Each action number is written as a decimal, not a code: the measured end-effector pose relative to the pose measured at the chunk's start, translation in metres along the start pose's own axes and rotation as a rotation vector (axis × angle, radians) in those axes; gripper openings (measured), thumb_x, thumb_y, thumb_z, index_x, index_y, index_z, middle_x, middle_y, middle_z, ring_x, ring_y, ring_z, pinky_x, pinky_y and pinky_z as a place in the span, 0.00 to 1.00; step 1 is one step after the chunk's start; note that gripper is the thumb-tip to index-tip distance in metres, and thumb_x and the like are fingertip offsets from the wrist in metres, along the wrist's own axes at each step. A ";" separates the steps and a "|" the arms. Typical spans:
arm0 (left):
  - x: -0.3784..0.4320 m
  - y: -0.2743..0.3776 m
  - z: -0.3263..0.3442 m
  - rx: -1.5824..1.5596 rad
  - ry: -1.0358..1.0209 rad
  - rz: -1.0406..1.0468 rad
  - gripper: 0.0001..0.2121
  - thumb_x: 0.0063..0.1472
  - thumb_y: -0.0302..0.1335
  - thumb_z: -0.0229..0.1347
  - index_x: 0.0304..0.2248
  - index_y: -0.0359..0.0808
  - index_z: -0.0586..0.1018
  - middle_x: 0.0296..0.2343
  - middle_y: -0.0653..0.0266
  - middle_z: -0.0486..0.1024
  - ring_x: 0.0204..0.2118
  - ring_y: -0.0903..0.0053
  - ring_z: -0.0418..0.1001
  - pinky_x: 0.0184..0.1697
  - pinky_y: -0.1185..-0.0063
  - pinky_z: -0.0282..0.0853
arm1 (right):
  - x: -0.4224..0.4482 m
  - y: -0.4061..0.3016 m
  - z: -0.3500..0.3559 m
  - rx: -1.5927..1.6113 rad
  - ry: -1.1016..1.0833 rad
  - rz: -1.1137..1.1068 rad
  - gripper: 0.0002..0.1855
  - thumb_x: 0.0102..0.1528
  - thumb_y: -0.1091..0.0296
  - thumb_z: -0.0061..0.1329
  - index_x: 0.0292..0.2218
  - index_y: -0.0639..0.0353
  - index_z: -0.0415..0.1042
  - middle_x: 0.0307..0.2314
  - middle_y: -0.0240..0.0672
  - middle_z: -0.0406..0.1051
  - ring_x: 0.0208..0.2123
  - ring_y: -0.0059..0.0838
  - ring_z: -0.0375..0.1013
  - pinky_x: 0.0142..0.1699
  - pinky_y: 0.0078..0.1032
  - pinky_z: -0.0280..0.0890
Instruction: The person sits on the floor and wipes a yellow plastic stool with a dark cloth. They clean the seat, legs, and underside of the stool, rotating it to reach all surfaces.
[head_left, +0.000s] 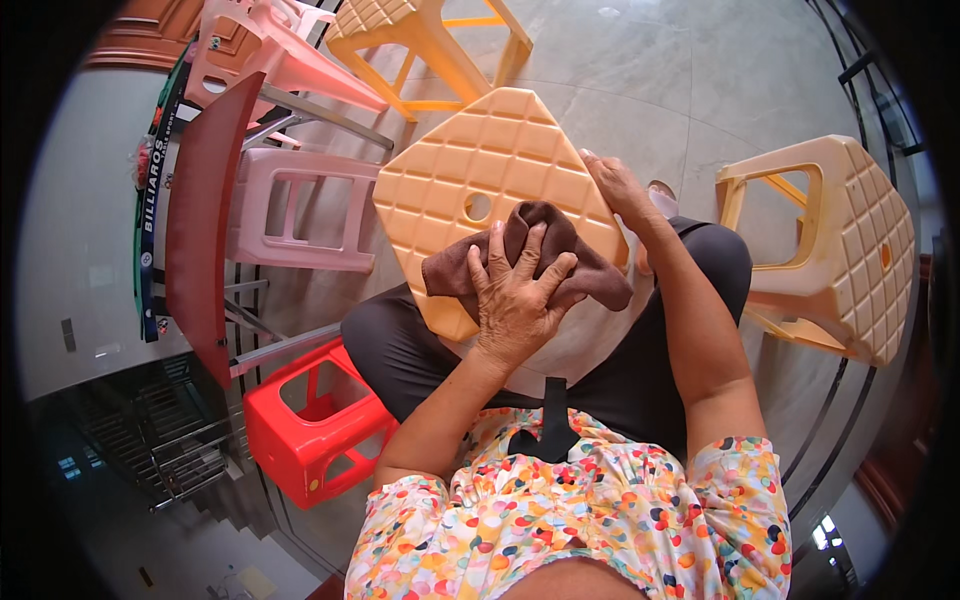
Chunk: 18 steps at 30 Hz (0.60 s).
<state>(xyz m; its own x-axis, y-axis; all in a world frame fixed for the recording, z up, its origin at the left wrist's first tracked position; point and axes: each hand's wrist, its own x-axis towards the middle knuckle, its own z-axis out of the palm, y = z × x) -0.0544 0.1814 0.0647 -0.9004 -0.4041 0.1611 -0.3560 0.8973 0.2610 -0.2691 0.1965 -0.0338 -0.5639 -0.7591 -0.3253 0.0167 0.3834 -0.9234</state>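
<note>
A yellow plastic stool (450, 180) with a grid-patterned seat and a round centre hole stands before me, between my knees. My left hand (517, 300) presses a brown cloth (604, 281) onto the near part of the seat, fingers spread over the fabric. One end of the cloth hangs past the seat's right edge. Up at the right side of the seat, my right hand (619, 187) grips the rim; its fingertips are partly hidden under the edge.
At right is another yellow stool (870, 255); a third yellow stool (420, 45) stands beyond. To the left are a pink stool (300, 206), a red stool (289, 435), a pink plastic chair (277, 56) and a red board on metal legs (206, 232). Grey tiles (622, 67) cover the floor.
</note>
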 end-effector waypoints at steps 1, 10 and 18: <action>0.000 -0.001 -0.001 -0.005 0.000 0.007 0.18 0.47 0.41 0.56 0.39 0.50 0.75 0.51 0.59 0.59 0.56 0.51 0.46 0.51 0.51 0.38 | 0.000 0.000 -0.001 -0.009 -0.004 -0.008 0.30 0.56 0.48 0.30 0.32 0.73 0.69 0.23 0.55 0.69 0.28 0.48 0.70 0.37 0.35 0.62; -0.023 -0.009 -0.014 -0.034 -0.076 0.009 0.17 0.45 0.40 0.57 0.38 0.51 0.76 0.51 0.60 0.59 0.57 0.53 0.44 0.53 0.52 0.34 | -0.001 -0.002 -0.001 -0.044 -0.007 -0.013 0.31 0.56 0.48 0.29 0.30 0.74 0.68 0.23 0.58 0.68 0.29 0.51 0.69 0.38 0.36 0.61; -0.006 0.005 0.000 -0.033 -0.043 0.009 0.18 0.47 0.41 0.56 0.40 0.56 0.75 0.53 0.55 0.54 0.56 0.48 0.42 0.51 0.47 0.33 | 0.002 0.004 -0.002 -0.063 0.015 -0.031 0.31 0.56 0.47 0.29 0.31 0.74 0.68 0.23 0.59 0.68 0.30 0.55 0.69 0.37 0.37 0.61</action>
<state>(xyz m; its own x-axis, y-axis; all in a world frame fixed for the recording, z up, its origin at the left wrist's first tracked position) -0.0505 0.1880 0.0654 -0.9138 -0.3873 0.1226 -0.3401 0.8943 0.2907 -0.2715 0.1974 -0.0378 -0.5758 -0.7632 -0.2933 -0.0529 0.3927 -0.9181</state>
